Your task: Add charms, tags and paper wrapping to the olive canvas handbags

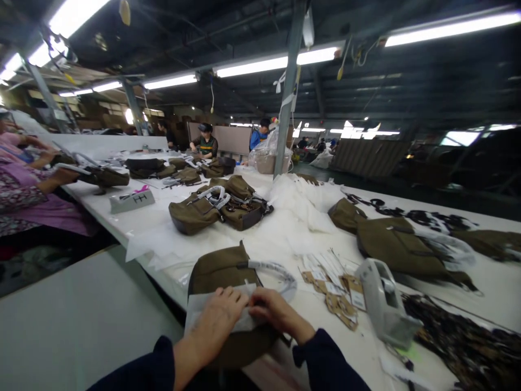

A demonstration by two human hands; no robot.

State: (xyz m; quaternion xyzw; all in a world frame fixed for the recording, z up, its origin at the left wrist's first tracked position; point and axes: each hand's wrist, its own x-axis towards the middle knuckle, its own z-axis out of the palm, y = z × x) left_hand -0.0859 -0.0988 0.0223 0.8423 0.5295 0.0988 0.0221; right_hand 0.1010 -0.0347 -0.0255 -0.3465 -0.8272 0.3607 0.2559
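Observation:
An olive-brown handbag [217, 266] lies in front of me at the table's near edge, its handle [280, 274] wrapped in clear plastic. Across the bag rests a thin white sheet [197, 307]. My left hand [222, 312] lies flat on the sheet, fingers stretched forward and pressing it against the bag. Close beside it, my right hand [277, 309] has its fingers curled in a pinch near the sheet's right edge. What sits between those fingertips is hidden.
Right of the bag lie cardboard tags [342, 301], a grey tape dispenser [385, 304] and a dark pile of straps [468, 336]. More olive bags [399, 250] and stacked white sheets [301, 212] cover the table behind. A co-worker [36, 184] handles a bag at left.

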